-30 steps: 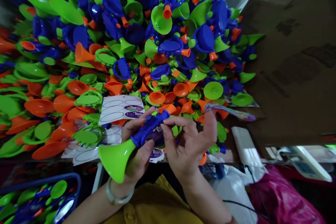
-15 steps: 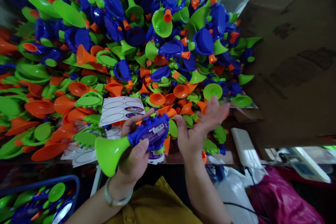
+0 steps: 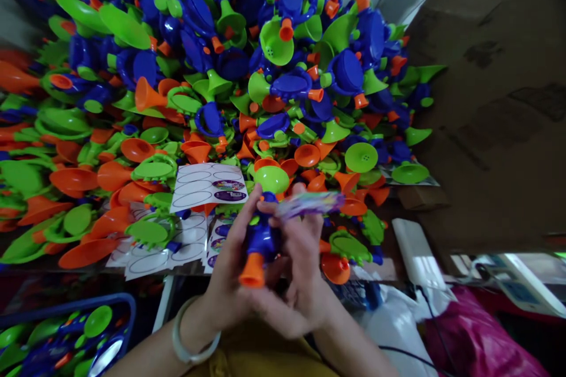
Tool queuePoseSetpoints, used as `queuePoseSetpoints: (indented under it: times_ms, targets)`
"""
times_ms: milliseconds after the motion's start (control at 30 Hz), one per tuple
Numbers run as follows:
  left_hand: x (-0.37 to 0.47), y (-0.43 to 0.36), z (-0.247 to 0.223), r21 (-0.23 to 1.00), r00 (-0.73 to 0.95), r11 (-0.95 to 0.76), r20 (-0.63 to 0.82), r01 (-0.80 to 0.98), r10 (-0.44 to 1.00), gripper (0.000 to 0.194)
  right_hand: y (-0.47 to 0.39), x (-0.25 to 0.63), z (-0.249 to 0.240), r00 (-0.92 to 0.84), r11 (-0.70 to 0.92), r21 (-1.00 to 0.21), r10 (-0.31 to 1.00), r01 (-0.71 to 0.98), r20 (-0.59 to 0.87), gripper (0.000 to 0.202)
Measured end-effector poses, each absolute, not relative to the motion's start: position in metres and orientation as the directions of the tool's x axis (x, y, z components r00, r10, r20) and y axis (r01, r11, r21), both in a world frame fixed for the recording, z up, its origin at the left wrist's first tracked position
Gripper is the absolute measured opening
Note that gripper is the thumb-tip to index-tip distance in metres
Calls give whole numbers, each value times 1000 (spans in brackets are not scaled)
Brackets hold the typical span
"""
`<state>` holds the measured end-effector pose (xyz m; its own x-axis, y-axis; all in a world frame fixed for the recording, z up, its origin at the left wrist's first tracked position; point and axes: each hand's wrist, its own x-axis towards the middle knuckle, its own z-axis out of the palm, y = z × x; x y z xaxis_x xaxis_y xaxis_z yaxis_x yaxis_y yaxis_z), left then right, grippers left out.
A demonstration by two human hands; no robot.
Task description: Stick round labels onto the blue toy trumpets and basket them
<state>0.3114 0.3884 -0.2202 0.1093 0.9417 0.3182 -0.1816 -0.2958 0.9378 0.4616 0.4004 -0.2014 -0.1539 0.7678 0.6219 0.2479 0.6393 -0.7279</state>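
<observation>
Between my two hands is a blue toy trumpet, its green bell pointing away and its orange mouthpiece toward me. My left hand is wrapped round its left side. My right hand is closed against its right side, with a blurred purple printed piece at its fingertips. A white sticker sheet with oval outlines and a few purple ovals lies just beyond my left hand. More sheets lie partly under it.
A large heap of blue, green and orange toy trumpets covers the table. A cardboard box stands at the right. A blue basket of trumpets is at the lower left, a pink bag at the lower right.
The trumpet has turned from sideways to bell-away. My right hand, open and apart before, has come in against it, and a purple printed piece now shows at its fingers.
</observation>
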Motion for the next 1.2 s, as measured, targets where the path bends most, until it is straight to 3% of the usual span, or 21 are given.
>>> queuePoseSetpoints:
  times_ms: [67,200,333,533,833,1200]
  targets:
    - [308,392,-219,948,52,-253,268,-195,962,74,394,463,-199,-233,661,-747,740,75,631,69]
    - [303,401,-223,911,48,-168,200,-378,979,69,402,473,-188,-14,491,-844,863,-215,505,34]
    - [301,407,-221,874,87,-154,217,-461,972,69,413,481,-178,70,453,-860,890,-233,450,16]
    - [299,403,-218,844,162,-101,216,-527,963,74,413,473,-177,66,377,-853,923,-361,380,11]
    - [302,403,-206,796,199,-17,172,-606,965,70,412,470,-182,93,307,-941,951,-141,296,18]
    - [304,405,-207,817,181,-38,173,-575,968,62,412,473,-185,60,462,-880,881,105,470,19]
